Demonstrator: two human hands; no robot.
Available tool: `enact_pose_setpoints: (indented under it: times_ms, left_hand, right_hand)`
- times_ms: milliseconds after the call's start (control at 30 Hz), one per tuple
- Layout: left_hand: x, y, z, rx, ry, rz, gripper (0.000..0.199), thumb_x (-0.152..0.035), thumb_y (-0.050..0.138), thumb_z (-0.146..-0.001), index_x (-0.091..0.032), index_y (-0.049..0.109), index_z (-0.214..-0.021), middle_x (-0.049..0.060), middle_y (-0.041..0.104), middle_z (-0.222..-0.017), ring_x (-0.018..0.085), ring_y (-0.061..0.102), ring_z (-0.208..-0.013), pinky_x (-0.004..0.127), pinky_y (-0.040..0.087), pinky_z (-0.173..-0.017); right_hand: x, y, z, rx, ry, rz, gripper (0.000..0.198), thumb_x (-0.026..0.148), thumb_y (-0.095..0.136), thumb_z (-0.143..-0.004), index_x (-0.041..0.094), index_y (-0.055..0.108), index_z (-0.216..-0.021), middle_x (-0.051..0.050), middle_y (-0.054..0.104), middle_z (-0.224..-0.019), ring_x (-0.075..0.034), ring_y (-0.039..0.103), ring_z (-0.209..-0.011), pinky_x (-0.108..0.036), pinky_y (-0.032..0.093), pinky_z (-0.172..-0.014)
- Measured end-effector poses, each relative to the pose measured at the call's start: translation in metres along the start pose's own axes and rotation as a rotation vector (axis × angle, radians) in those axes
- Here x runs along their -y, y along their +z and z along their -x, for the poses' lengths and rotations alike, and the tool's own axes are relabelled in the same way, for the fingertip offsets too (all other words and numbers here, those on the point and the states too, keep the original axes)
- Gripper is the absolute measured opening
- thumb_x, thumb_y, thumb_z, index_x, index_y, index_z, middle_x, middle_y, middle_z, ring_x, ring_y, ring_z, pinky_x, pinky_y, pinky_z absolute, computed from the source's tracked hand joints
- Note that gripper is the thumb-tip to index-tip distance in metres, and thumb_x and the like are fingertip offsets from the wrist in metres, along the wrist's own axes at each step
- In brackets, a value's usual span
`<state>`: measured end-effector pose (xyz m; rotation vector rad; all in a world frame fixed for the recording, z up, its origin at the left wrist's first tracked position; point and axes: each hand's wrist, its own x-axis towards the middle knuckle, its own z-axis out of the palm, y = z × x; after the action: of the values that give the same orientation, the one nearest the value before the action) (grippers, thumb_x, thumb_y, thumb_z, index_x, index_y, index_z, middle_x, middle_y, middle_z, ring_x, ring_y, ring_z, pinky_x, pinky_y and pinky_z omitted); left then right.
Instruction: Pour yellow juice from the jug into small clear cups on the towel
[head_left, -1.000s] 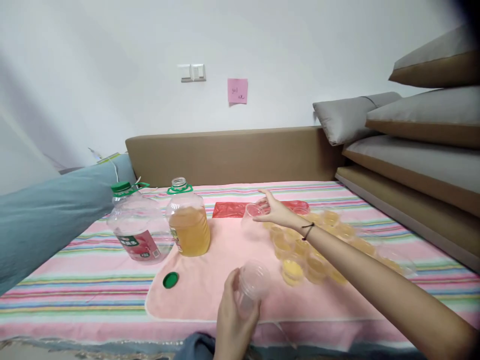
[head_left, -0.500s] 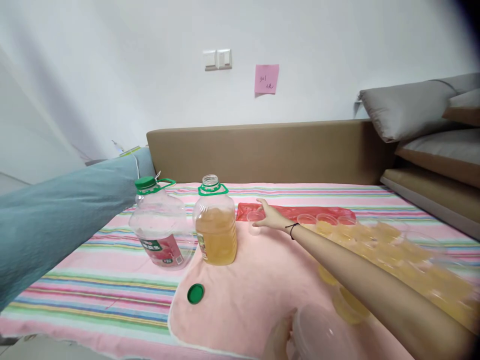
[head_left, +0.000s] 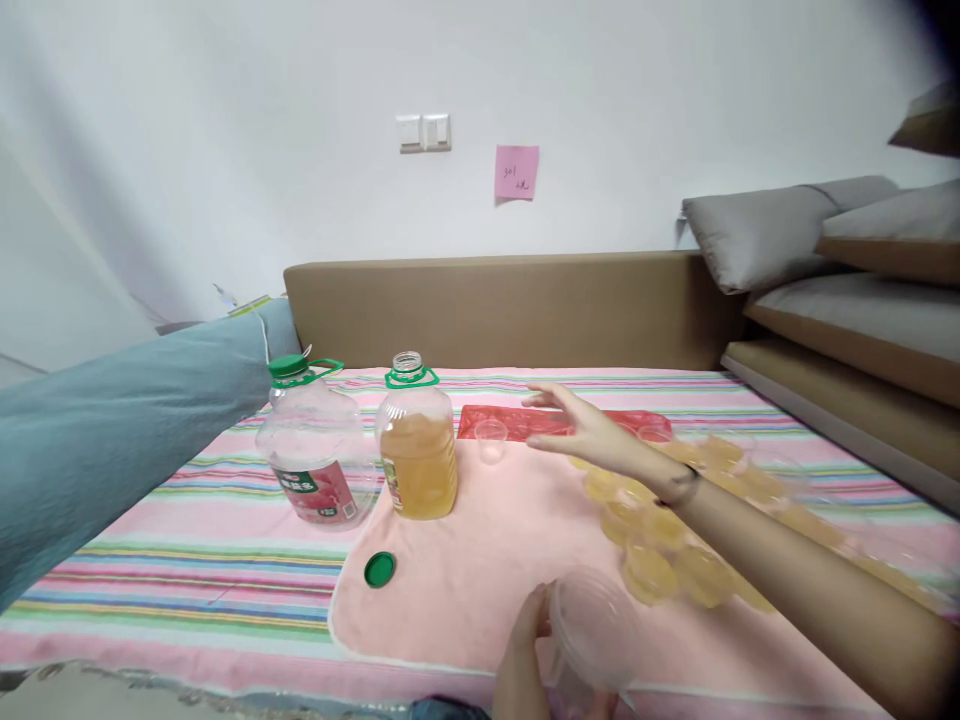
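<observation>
My left hand [head_left: 534, 625] is wrapped round a stack of clear plastic cups [head_left: 596, 625] at the bottom of the view, rims facing up toward me. Above the pink cloth, my right hand [head_left: 574, 425] is open, with thumb and fingers apart and nothing between them. A single clear plastic cup [head_left: 492, 442] stands to its left, apart from the fingers, near the red plastic bag [head_left: 517, 422]. Beside that cup is an uncapped jug of yellow liquid [head_left: 420, 465]. Many cups of yellow liquid [head_left: 651, 570] sit together under and around my right forearm, which partly hides them.
A nearly clear jug [head_left: 311, 450] with a green cap and pink label stands at left. A loose green cap [head_left: 380, 569] lies on the pink cloth [head_left: 450, 610]. Grey cushions [head_left: 847, 320] are piled at right, and a brown backrest [head_left: 510, 310] runs along the wall.
My right hand has let go of the single cup and drawn back to the right, leaving it standing. The cup stack in my left hand has come further into view.
</observation>
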<state>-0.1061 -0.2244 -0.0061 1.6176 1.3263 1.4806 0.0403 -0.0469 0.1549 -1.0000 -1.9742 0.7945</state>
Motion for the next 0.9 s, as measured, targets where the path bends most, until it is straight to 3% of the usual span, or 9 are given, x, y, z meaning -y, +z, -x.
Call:
enact_pose_setpoints:
  times_ms: [133, 233, 300, 467, 633, 767, 833, 900]
  left_hand:
    - [-0.007, 0.010, 0.008, 0.074, 0.006, 0.196, 0.072, -0.031, 0.067, -0.073, -0.021, 0.033, -0.136, 0.015, 0.061, -0.129, 0.025, 0.063, -0.109, 0.040, 0.050, -0.096]
    - [-0.022, 0.024, 0.013, 0.159, -0.037, 0.363, 0.079, -0.049, 0.064, -0.076, -0.022, 0.024, -0.138, 0.016, 0.058, -0.132, 0.026, 0.061, -0.113, 0.042, 0.046, -0.100]
    - [-0.036, 0.034, 0.016, 0.205, -0.081, 0.426, 0.081, -0.050, 0.063, -0.077, -0.022, 0.020, -0.139, 0.017, 0.056, -0.133, 0.028, 0.056, -0.120, 0.043, 0.041, -0.106]
    - [-0.071, 0.062, 0.028, 0.327, -0.120, 0.498, 0.082, -0.041, 0.068, -0.074, -0.022, 0.021, -0.139, 0.016, 0.052, -0.138, 0.029, 0.051, -0.126, 0.044, 0.036, -0.110]
    - [-0.091, 0.094, 0.034, 0.481, -0.070, 0.506, 0.089, -0.049, 0.071, -0.071, -0.023, 0.023, -0.141, 0.016, 0.052, -0.138, 0.030, 0.049, -0.128, 0.047, 0.034, -0.111]
    - [-0.101, 0.112, 0.028, 0.480, 0.050, 0.526, 0.098, -0.063, 0.068, -0.069, -0.025, 0.020, -0.145, 0.018, 0.038, -0.151, 0.033, 0.042, -0.135, 0.049, 0.037, -0.109]
    - [-0.103, 0.110, 0.022, 0.434, 0.043, 0.502, 0.081, -0.062, 0.058, -0.079, -0.026, 0.026, -0.144, 0.017, 0.041, -0.149, 0.030, 0.049, -0.130, 0.047, 0.042, -0.105]
    - [-0.102, 0.100, 0.016, 0.399, -0.040, 0.435, 0.058, -0.055, 0.052, -0.087, -0.027, 0.044, -0.136, 0.013, 0.054, -0.139, 0.026, 0.060, -0.117, 0.041, 0.047, -0.099]
  right_hand:
    - [0.009, -0.013, 0.127, 0.044, 0.135, -0.198, 0.080, 0.043, 0.074, -0.077, 0.036, 0.029, -0.143, -0.008, 0.049, -0.143, -0.025, 0.045, -0.134, -0.047, 0.037, -0.111]
    - [-0.007, 0.004, 0.208, -0.035, 0.246, -0.271, 0.094, 0.039, 0.084, -0.065, 0.034, 0.030, -0.143, -0.012, 0.044, -0.147, -0.029, 0.043, -0.135, -0.048, 0.038, -0.111]
    - [-0.012, 0.017, 0.242, -0.097, 0.273, -0.303, 0.096, 0.036, 0.084, -0.064, 0.033, 0.030, -0.143, -0.013, 0.045, -0.147, -0.030, 0.043, -0.135, -0.046, 0.039, -0.110]
    - [-0.010, 0.024, 0.283, -0.351, 0.347, -0.147, 0.077, 0.031, 0.073, -0.074, 0.032, 0.032, -0.139, -0.012, 0.046, -0.145, -0.030, 0.046, -0.133, -0.043, 0.045, -0.106]
    - [-0.014, 0.005, 0.313, -0.512, 0.328, -0.092, 0.082, 0.034, 0.071, -0.069, 0.030, 0.032, -0.141, -0.011, 0.046, -0.145, -0.033, 0.045, -0.133, -0.045, 0.045, -0.106]
    - [-0.020, -0.046, 0.326, -0.727, 0.400, -0.012, 0.079, 0.039, 0.076, -0.067, 0.037, 0.038, -0.137, -0.010, 0.051, -0.139, -0.035, 0.052, -0.127, -0.049, 0.050, -0.100]
    - [-0.034, -0.087, 0.330, -0.910, 0.402, 0.020, 0.080, 0.041, 0.080, -0.063, 0.039, 0.043, -0.133, -0.010, 0.057, -0.131, -0.035, 0.056, -0.120, -0.051, 0.052, -0.096]
    - [-0.062, -0.131, 0.335, -1.044, 0.352, 0.057, 0.087, 0.041, 0.081, -0.059, 0.031, 0.040, -0.135, -0.011, 0.059, -0.125, -0.035, 0.058, -0.117, -0.055, 0.046, -0.101]
